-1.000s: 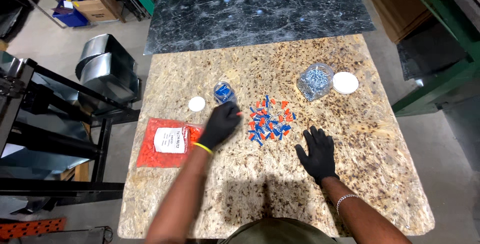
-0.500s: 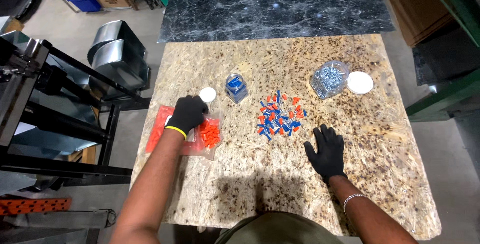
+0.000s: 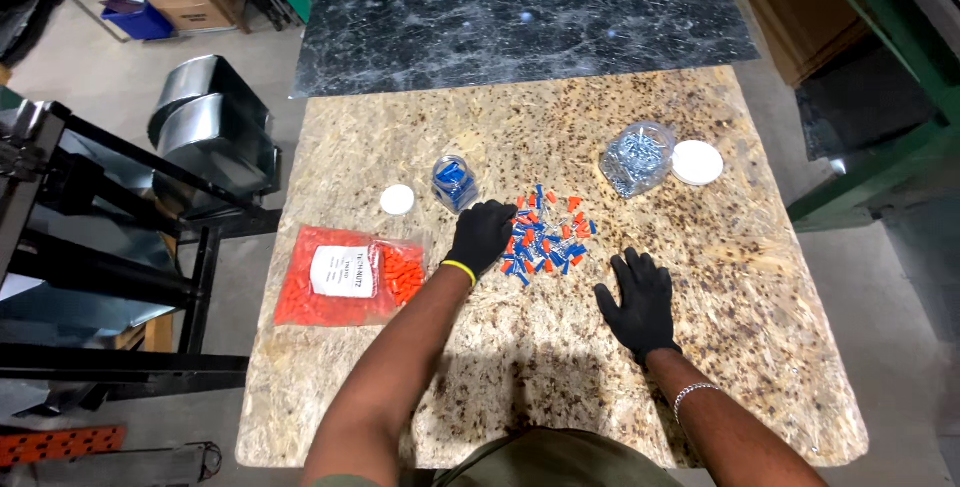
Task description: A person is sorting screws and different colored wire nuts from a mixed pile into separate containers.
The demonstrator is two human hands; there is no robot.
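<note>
Left hand [image 3: 482, 235] back from orange bag [image 3: 348, 275]

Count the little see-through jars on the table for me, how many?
2. The blue-filled jar stands just beyond the left hand; the jar of silvery bits sits far right beside a white lid. None seems hidden.

Left hand [image 3: 482, 234]: covered by a black glove, edged at the wrist by a yellow cuff band. Right hand [image 3: 640, 302]: covered by a matching black glove; a silver chain bracelet [image 3: 690, 393] is worn just behind it. Forearms are left unsleeved. An olive-green garment [image 3: 550, 459] is worn on the torso.
</note>
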